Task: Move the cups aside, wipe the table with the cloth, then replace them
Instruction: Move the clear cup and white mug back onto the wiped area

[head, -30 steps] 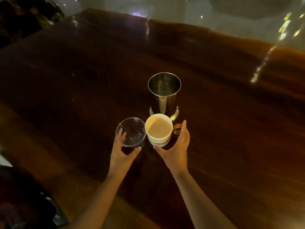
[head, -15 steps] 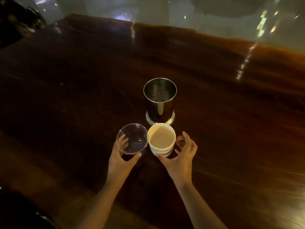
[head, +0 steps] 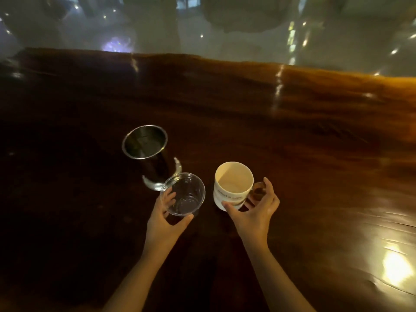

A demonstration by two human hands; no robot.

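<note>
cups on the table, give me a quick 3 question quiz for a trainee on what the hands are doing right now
1. True or false: the left hand grips the clear plastic cup.
2. Which cup is no hand touching?
A. the white mug
B. the steel cup
C. the clear plastic cup
3. Fill in: the right hand has its thumb on the white mug's side and its fingers by the ____.

Key
1. True. Thumb and fingers wrap its wall.
2. B. It stands alone on the wooden table, just behind the clear cup.
3. Handle, the brown loop on the mug's right side.
</note>
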